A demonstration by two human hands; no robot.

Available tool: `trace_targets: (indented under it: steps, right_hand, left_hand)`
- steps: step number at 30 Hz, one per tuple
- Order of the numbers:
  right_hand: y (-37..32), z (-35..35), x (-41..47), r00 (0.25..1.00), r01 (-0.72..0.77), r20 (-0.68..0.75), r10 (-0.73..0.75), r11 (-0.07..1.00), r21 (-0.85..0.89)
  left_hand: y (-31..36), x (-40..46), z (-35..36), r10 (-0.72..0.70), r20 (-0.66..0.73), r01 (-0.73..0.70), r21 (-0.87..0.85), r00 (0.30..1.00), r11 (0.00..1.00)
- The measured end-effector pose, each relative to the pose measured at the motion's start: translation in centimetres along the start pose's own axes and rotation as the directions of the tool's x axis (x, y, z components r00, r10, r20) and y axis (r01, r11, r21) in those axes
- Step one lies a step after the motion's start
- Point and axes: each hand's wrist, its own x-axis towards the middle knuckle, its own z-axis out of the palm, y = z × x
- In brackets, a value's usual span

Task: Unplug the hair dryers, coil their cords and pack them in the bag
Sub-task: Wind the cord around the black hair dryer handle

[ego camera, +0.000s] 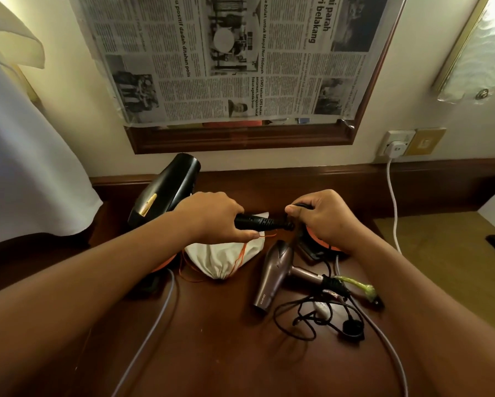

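My left hand (212, 217) grips the handle of a black hair dryer (166, 187), whose barrel points up toward the wall. My right hand (320, 216) pinches that dryer's black cord (300, 205) just past the handle's ribbed end. A cream drawstring bag (223, 259) with an orange string lies on the dark wooden table (226, 339) below my hands. To its right lies a bronze hair dryer (275, 270), its black cord (306, 316) in a loose tangle with the plug (352, 329) resting on the table.
A white plug (396, 149) sits in the wall socket at the right, its white cable hanging down. Two grey cables cross the table toward me. A newspaper covers the framed mirror (235, 138) on the wall. White cloth hangs at the left.
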Motion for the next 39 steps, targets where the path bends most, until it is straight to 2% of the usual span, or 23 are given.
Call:
trace_targets:
  steps: [7,11,16,20,23,25,28,30,33,39]
  right_hand:
    - [-0.3,2.0,-1.5,0.98,0.087,-0.161,-0.114,0.982,-0.167]
    - [-0.1,3.7,-2.4,0.982,0.042,-0.173,-0.078,0.978,-0.204]
    - [-0.4,4.9,-3.6,0.986,-0.046,-0.163,0.035,0.997,-0.062]
    - [-0.3,5.4,-4.2,0.981,-0.079,-0.162,0.103,0.985,0.151]
    - [-0.4,5.8,-4.8,0.983,-0.047,-0.142,0.12,0.899,0.435]
    - [-0.2,6.0,-5.0,0.979,-0.097,-0.093,0.183,0.809,0.58]
    - [0.7,6.4,-5.4,0.965,-0.189,0.044,0.258,0.573,0.798]
    - [1.4,6.5,-5.6,0.96,-0.236,0.133,0.246,0.461,0.855]
    - [2.4,6.7,-6.0,0.95,-0.294,0.212,0.23,0.423,0.857]
    - [4.2,6.4,-5.6,0.956,-0.285,0.23,0.179,0.396,0.873]
  left_hand:
    - [-0.3,0.6,1.2,-0.108,-0.002,0.108,-0.025,0.994,0.994]
    - [0.0,1.0,1.8,-0.165,-0.015,0.163,-0.076,0.986,0.984]
    - [0.2,1.5,2.6,-0.225,-0.003,0.223,-0.133,0.974,0.966]
    - [0.1,1.6,2.6,-0.244,-0.016,0.238,-0.16,0.97,0.958]
    - [0.1,1.6,2.3,-0.242,-0.028,0.234,-0.178,0.97,0.956]
    - [0.1,1.6,2.0,-0.234,-0.035,0.223,-0.194,0.972,0.955]
    - [0.4,1.3,1.4,-0.21,-0.048,0.194,-0.223,0.977,0.955]
    - [0.6,1.2,1.1,-0.193,-0.063,0.171,-0.258,0.979,0.951]
    - [0.9,0.9,0.9,-0.166,-0.075,0.14,-0.269,0.983,0.953]
    - [1.7,0.4,0.7,-0.108,-0.082,0.08,-0.287,0.991,0.955]
